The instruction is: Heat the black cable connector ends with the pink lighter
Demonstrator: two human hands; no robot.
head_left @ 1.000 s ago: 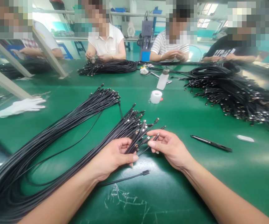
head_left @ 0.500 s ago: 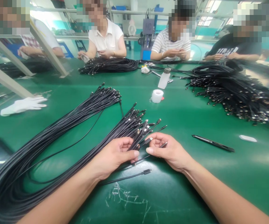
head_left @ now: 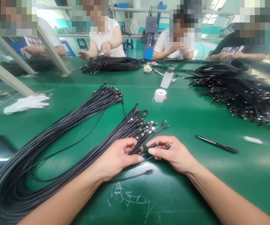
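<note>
A thick bundle of black cables (head_left: 62,125) lies looped in a U on the green table, its two sets of connector ends pointing away from me. My left hand (head_left: 123,153) is closed around several of these cables just behind their plugs, with the thumb on the near side. Close to its right, my right hand (head_left: 167,151) has thumb and fingers curled about a few cable ends. One black plug (head_left: 154,145) shows at its fingertips. Below the hands, a single cable end (head_left: 149,172) lies apart on the table.
A white tape roll (head_left: 160,96) and a translucent bottle (head_left: 167,78) stand ahead. A black pen (head_left: 217,144) lies to the right, a white glove (head_left: 27,104) to the left. More cables (head_left: 240,90) are heaped at the right. Several people sit across the table.
The view has shifted slightly. My right fingers have moved a little over the plugs, while my left hand keeps its hold. Across the table, the person in white has moved an arm.
</note>
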